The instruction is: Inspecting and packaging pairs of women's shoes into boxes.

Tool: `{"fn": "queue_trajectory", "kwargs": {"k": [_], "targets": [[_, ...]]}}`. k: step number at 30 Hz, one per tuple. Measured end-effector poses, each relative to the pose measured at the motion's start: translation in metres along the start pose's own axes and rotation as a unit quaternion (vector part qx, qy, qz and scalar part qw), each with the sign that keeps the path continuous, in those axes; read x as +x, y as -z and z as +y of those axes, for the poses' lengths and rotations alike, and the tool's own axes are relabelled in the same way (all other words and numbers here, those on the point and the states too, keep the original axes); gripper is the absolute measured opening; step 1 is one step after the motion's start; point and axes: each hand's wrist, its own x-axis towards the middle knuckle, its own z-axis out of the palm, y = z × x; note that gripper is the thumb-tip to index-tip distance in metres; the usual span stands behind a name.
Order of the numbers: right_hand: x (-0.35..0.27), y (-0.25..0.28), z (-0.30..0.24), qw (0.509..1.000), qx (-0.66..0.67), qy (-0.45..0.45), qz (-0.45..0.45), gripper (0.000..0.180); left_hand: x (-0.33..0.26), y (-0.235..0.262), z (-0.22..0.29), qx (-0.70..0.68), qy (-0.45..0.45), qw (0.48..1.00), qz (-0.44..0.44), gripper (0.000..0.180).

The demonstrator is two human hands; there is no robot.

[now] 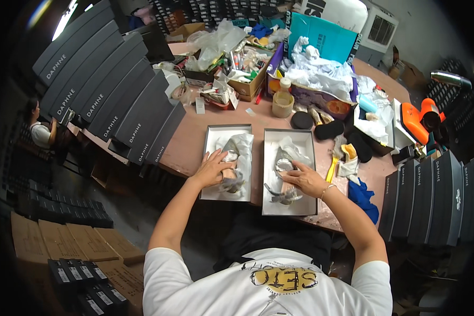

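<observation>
counter [191, 132]: left box [212, 137], right box [271, 143], both open | wrapped footwear [234, 184] in each; likely light, slick, bendy; best taken by sole edges | left hand [210, 168], right hand [307, 181] atop; grip closed or resting: can't tell

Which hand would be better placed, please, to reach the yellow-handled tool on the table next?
Probably the right hand: at the shoe in the right shoebox, it is nearer the yellow-handled tool. The left hand, over the left shoebox, would have to cross the right shoebox.
</observation>
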Motion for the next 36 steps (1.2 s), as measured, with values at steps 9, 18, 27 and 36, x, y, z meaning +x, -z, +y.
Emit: {"fn": "queue_trajectory", "kwargs": {"k": [9, 18, 27, 36], "targets": [[0.020, 0.098, -0.035, 0.910, 0.282, -0.185, 0.241, 0.015, 0.033, -0.028, 0.019, -0.051, 0.037, 0.989, 0.133, 0.036], [-0.026, 0.135, -0.069, 0.618, 0.678, -0.241, 0.318, 0.028, 0.027, 0.135, 0.086, -0.629, 0.073, 0.754, 0.173, 0.023], [-0.014, 0.027, -0.098, 0.339, 0.877, -0.273, 0.202, 0.033, -0.030, 0.037, 0.191, -0.887, 0.181, 0.421, 0.059, 0.041], [-0.010, 0.029, -0.100, 0.330, 0.897, -0.239, 0.172, 0.039, -0.029, 0.038, 0.196, -0.891, 0.181, 0.409, 0.077, 0.044]]}}
